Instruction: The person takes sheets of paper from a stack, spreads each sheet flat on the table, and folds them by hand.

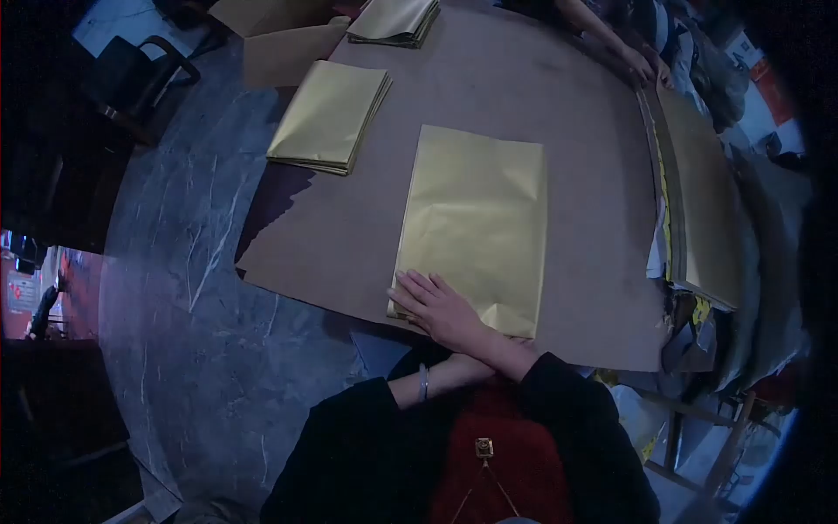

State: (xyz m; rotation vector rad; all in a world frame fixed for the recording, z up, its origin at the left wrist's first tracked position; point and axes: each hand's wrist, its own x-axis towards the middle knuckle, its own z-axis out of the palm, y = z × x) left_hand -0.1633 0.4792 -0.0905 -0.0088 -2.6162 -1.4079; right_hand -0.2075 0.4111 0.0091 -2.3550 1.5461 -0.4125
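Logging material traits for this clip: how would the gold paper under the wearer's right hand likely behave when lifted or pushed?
The gold paper looks likely to sag when lifted, given its creases and ripples. Its smooth sheen hints it may slide on the brown tabletop. Lying flat, it probably won't roll.

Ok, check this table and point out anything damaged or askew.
The brown table covering looks torn: below the nearer left-hand gold stack, its edge is jagged, baring a dark patch, while its front edge runs smoother.
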